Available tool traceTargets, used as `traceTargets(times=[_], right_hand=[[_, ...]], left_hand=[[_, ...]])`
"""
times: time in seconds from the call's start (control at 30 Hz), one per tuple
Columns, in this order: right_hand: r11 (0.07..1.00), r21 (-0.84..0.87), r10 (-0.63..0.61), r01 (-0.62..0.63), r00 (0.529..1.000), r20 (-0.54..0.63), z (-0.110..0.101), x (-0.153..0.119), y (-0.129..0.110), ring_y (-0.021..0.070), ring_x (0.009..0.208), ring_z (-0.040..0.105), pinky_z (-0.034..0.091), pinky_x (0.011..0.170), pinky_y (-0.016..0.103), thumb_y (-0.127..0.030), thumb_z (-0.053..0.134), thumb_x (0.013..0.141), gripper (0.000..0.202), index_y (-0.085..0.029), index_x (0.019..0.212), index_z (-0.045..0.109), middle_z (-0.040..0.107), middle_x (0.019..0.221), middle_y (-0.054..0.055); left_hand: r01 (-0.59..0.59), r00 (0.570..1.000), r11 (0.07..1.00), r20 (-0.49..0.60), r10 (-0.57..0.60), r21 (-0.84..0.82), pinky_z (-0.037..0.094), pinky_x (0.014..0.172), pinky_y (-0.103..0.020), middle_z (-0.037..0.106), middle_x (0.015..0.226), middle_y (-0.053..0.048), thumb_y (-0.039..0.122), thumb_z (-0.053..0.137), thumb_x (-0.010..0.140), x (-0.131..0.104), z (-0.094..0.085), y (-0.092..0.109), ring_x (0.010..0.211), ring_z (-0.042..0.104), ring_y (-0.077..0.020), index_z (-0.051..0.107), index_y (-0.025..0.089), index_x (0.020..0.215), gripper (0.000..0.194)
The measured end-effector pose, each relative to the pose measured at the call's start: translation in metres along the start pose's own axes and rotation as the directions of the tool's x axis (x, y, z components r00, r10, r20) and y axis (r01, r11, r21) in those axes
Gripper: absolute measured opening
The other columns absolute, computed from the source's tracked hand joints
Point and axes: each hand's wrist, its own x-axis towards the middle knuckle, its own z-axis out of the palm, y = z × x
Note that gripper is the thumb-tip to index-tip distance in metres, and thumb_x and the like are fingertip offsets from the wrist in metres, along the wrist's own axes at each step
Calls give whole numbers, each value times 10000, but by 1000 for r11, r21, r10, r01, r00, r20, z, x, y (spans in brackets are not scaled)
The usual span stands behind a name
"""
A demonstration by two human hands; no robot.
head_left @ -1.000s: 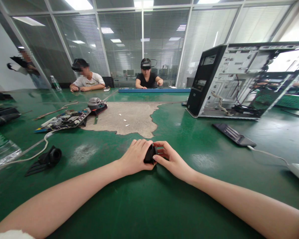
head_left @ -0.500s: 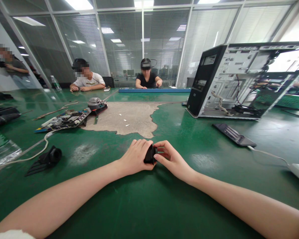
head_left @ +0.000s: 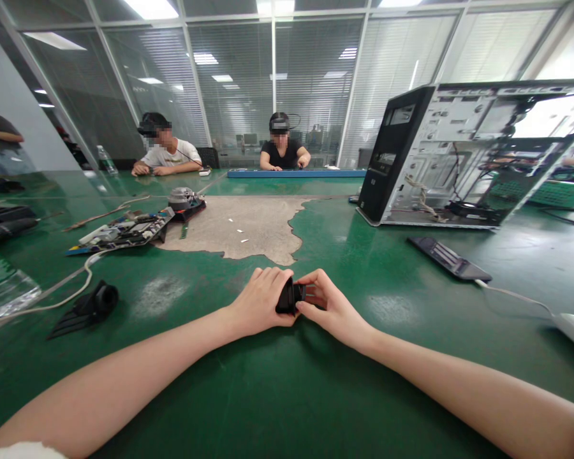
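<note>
My left hand (head_left: pixel 263 294) is wrapped round a small black plastic part (head_left: pixel 286 298) just above the green tabletop in front of me. Its outer end sticks out to the right, where my right hand (head_left: pixel 329 305) grips it between thumb and fingers. Most of the part is covered by my left palm and fingers, so its exact kind cannot be told. Farther left, apart from both hands, lies a black bracket (head_left: pixel 88 307) with a round collar and a slatted flat base.
A bare patch (head_left: pixel 249 220) shows beyond my hands. Left of it are a circuit board (head_left: pixel 124 228) and a small fan-like cooler (head_left: pixel 185 201). At right stand an opened computer case (head_left: pixel 397 159) and a cabled phone-like device (head_left: pixel 447 258). Two people sit opposite.
The right end of the black part shows a little more between my hands, and my right fingers have shifted slightly on it. A standing person at far left has moved further left.
</note>
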Motion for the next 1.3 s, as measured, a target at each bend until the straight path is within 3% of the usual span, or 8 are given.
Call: traceTargets(times=[0.2, 0.33, 0.47, 0.87, 1.07, 1.3], right_hand=[[979, -187, 54, -76, 992, -118, -4, 3, 6, 160, 840, 562, 458, 780, 345, -176, 571, 714, 223, -199, 905, 458, 575, 891, 15], [995, -36, 90, -93, 993, -82, -4, 4, 7, 149, 829, 583, 468, 786, 335, -249, 597, 724, 220, -192, 887, 461, 589, 872, 16], [986, 95, 142, -138, 989, -39, -3, 7, 5, 146, 789, 601, 494, 730, 317, -331, 653, 683, 283, -191, 844, 468, 592, 837, 9], [986, 121, 105, -113, 992, 75, -3, 6, -4, 140, 731, 595, 501, 675, 306, -322, 700, 638, 354, -203, 858, 449, 556, 794, -15], [1000, -5, 0, 0, 1000, 16, 1, -2, -3, 157, 858, 575, 485, 810, 342, -273, 654, 700, 236, -208, 843, 477, 564, 870, 0], [994, 89, 66, -69, 997, 30, 0, 4, 2, 140, 759, 575, 491, 676, 288, -341, 588, 755, 217, -194, 878, 488, 559, 830, 2]], left_hand=[[95, 995, 990, 14, -94, -103, 342, 767, -370, 543, 973, -72, 379, 605, 643, 1, -1, -3, 896, 508, -255, 386, 171, 1093, 542], [135, 991, 979, 43, -130, -151, 350, 757, -365, 547, 971, -61, 388, 606, 651, 1, -5, -4, 874, 517, -243, 389, 183, 1083, 525], [84, 995, 983, 63, -75, -162, 346, 763, -367, 542, 976, -62, 410, 613, 648, -1, -8, 0, 893, 507, -246, 388, 189, 1088, 541], [-51, 999, 997, 14, 52, -61, 333, 750, -358, 527, 990, -81, 406, 588, 664, -4, -4, 4, 890, 487, -251, 369, 164, 1103, 547], [-36, 999, 998, 14, 37, -51, 332, 738, -358, 530, 953, -78, 360, 598, 632, -2, 0, 2, 869, 493, -254, 375, 160, 1085, 543], [-1, 1000, 996, -12, 0, -86, 343, 751, -361, 535, 951, -75, 385, 598, 644, -1, 3, 1, 882, 508, -251, 367, 159, 1088, 548]])
